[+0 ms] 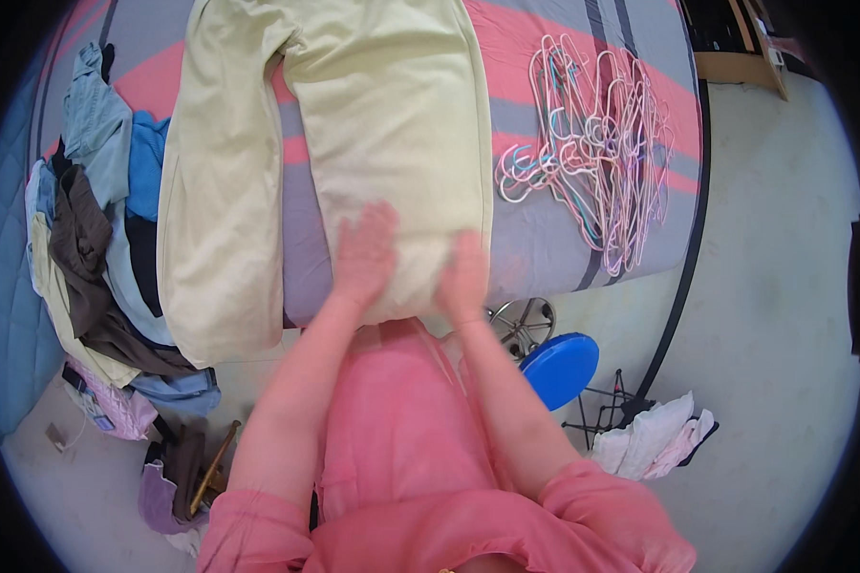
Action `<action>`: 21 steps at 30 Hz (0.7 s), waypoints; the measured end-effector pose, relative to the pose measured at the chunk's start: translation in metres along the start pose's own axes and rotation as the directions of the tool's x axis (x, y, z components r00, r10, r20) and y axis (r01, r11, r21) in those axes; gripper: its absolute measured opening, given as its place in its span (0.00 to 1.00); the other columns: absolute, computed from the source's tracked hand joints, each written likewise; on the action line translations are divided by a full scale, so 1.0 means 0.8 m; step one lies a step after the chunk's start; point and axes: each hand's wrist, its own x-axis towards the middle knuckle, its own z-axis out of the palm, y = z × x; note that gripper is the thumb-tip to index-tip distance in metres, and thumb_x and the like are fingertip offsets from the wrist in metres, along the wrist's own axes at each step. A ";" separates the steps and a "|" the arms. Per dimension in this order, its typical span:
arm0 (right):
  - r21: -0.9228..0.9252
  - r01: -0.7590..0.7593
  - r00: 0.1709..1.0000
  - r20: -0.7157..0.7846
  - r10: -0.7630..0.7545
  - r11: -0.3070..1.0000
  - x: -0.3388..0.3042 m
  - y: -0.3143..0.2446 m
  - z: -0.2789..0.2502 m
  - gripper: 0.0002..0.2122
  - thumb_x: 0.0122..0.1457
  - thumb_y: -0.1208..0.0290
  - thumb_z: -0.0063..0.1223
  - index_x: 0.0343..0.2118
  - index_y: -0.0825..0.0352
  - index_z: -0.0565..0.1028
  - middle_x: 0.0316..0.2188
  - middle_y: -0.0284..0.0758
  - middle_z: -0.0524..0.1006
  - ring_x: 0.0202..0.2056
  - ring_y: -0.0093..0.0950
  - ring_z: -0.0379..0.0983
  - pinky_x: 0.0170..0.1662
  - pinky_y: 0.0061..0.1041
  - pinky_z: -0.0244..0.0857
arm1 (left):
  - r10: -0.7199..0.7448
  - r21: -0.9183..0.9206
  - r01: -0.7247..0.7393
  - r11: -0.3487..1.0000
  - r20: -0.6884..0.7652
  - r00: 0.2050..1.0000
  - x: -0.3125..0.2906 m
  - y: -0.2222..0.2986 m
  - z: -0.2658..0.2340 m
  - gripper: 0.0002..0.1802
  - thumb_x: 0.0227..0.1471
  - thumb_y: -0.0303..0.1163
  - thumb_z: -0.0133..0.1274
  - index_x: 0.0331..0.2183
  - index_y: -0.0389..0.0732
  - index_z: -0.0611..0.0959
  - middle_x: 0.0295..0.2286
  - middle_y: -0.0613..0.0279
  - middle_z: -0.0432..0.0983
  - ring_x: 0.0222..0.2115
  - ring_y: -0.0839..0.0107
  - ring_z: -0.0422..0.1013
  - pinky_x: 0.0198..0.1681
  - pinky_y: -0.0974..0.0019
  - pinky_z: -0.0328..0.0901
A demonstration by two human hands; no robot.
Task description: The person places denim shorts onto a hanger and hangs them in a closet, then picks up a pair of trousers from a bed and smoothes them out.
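A pair of pale yellow trousers (373, 124) lies spread on a bed, its two legs reaching toward me. My left hand (365, 253) lies flat on the lower end of the right trouser leg, fingers apart and blurred. My right hand (465, 272) rests flat beside it near the hem of the same leg. Neither hand grips the cloth. The other trouser leg (215, 239) hangs over the bed's near edge to the left.
A tangle of pink, white and blue hangers (592, 143) lies on the striped bedcover (545, 239) to the right. A heap of clothes (96, 239) sits at the left. A blue stool (559, 368) and white cloths (655, 439) are on the floor.
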 end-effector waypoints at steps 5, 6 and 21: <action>-0.101 0.439 0.865 0.315 -0.390 0.893 -0.004 -0.075 0.021 0.27 0.52 0.62 0.46 0.57 0.59 0.58 0.60 0.34 0.53 0.61 0.28 0.46 0.61 0.41 0.38 | 0.403 -0.344 -0.296 0.891 0.298 0.866 -0.043 -0.032 0.016 0.43 0.44 0.51 0.51 0.58 0.46 0.54 0.60 0.67 0.42 0.60 0.69 0.39 0.61 0.53 0.35; -0.154 0.370 0.888 0.349 -0.300 0.916 -0.007 -0.060 0.010 0.28 0.52 0.59 0.46 0.57 0.58 0.57 0.60 0.33 0.52 0.61 0.28 0.45 0.61 0.41 0.37 | 0.403 -0.344 -0.294 0.892 0.309 0.861 -0.053 -0.045 0.011 0.43 0.44 0.51 0.51 0.58 0.46 0.54 0.60 0.67 0.42 0.60 0.69 0.39 0.61 0.53 0.35; 0.492 -0.435 0.872 0.022 0.489 0.754 -0.043 0.066 -0.016 0.14 0.48 0.71 0.56 0.37 0.70 0.69 0.31 0.36 0.74 0.32 0.24 0.69 0.36 0.25 0.63 | -0.322 -0.793 0.560 0.240 0.479 0.817 -0.117 -0.034 0.028 0.35 0.36 0.29 0.60 0.48 0.35 0.66 0.42 0.53 0.70 0.41 0.66 0.68 0.41 0.67 0.63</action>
